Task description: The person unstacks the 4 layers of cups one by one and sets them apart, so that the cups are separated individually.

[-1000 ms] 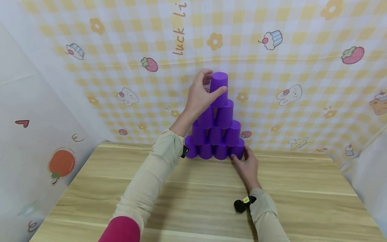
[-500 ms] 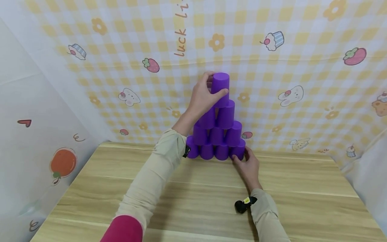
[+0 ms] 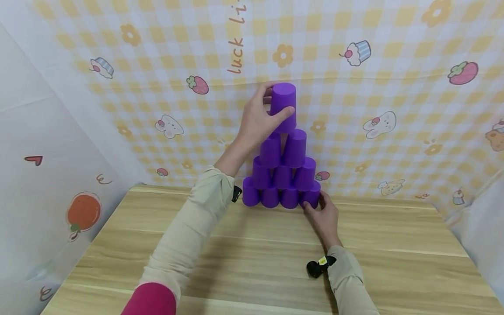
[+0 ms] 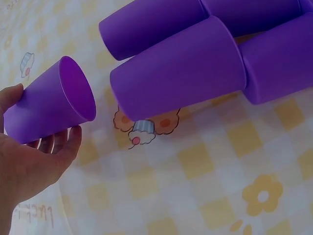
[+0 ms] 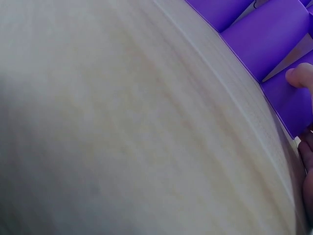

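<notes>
Purple cups, all upside down, form a stepped pyramid against the back wall. My left hand (image 3: 256, 120) grips the uppermost cup (image 3: 283, 96) between thumb and fingers, just above the row of two cups (image 3: 295, 149). In the left wrist view, a gap separates the held cup's (image 4: 44, 107) open rim from the stacked cups (image 4: 178, 71). Below the pair come a row of three cups (image 3: 282, 177) and a bottom row of several. My right hand (image 3: 324, 218) holds the rightmost bottom cup (image 3: 313, 192), its thumb on the front in the right wrist view.
The pyramid stands on a wood-grain table (image 3: 252, 262) near its back edge. Behind hangs a yellow checked cloth (image 3: 334, 87) with printed pictures, close to the cups. A white cloth wall (image 3: 51, 131) rises on the left.
My left hand has raised the top cup off the two cups beneath and shifted slightly left. My right hand has stayed at the bottom right cup. The other cups have not moved.
</notes>
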Demonstrator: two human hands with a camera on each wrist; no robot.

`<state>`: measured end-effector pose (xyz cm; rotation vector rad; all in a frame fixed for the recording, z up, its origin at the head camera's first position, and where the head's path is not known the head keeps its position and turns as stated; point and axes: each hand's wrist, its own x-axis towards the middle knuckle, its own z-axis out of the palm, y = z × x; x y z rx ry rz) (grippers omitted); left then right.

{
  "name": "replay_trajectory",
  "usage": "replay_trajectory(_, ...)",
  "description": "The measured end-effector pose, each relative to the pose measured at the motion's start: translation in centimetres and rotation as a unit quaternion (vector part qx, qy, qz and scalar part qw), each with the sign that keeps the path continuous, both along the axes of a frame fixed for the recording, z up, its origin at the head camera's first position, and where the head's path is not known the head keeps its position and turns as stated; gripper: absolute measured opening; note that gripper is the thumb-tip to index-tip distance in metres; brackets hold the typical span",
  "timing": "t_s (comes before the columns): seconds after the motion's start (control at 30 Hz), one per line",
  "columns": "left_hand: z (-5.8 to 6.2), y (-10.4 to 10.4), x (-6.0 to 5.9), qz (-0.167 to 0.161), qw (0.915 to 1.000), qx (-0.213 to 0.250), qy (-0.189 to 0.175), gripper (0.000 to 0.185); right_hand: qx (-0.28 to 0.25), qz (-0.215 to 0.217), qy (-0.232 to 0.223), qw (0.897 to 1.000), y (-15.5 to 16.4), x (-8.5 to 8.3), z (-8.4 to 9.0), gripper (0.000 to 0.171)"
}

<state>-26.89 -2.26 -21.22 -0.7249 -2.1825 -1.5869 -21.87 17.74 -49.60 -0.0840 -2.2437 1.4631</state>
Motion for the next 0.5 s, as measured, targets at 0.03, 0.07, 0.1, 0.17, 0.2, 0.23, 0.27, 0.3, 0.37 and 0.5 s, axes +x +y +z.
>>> replay_trajectory(0.03,0.2,-0.2,0.2,0.002,1.0000,-0.003,0.002,0.055,-0.001,0.001,0.001,1.000,0.0,0.0,0.0,0.055)
replay_trajectory(0.07,0.5,-0.4,0.4,0.005,0.9999,-0.007,0.008,0.056,-0.002,0.002,0.002,1.000,0.0,0.1,0.0,0.055)
replay_trajectory(0.1,0.8,-0.5,0.8,0.006,0.9999,-0.006,0.009,0.056,-0.002,0.002,0.002,1.000,0.0,0.1,0.0,0.055)
replay_trajectory(0.17,1.4,-1.0,1.6,0.007,0.9999,-0.007,0.011,0.055,0.001,0.002,0.002,1.000,0.0,0.1,0.0,0.055)
replay_trajectory(0.2,1.7,-1.2,2.1,0.007,0.9999,-0.006,0.012,0.055,0.003,0.001,0.001,1.000,0.0,0.0,0.0,0.056)
replay_trajectory(0.23,2.0,-1.4,2.5,0.008,0.9999,-0.004,0.011,0.054,0.005,0.000,0.001,1.000,0.0,0.0,0.0,0.056)
replay_trajectory(0.27,2.2,-1.6,2.9,0.009,0.9999,-0.002,0.012,0.053,0.007,0.000,0.001,1.000,0.1,0.0,0.0,0.056)
replay_trajectory(0.3,2.4,-1.8,3.2,0.009,0.9999,0.000,0.013,0.052,0.010,-0.002,-0.001,1.000,0.1,0.0,0.0,0.056)
replay_trajectory(0.37,2.6,-2.2,3.6,0.013,0.9998,0.002,0.016,0.052,0.012,-0.003,-0.002,1.000,0.1,0.0,0.0,0.056)
replay_trajectory(0.5,2.5,-3.1,3.5,0.027,0.9994,0.004,0.023,0.052,0.010,-0.004,-0.005,1.000,0.1,0.1,0.1,0.056)
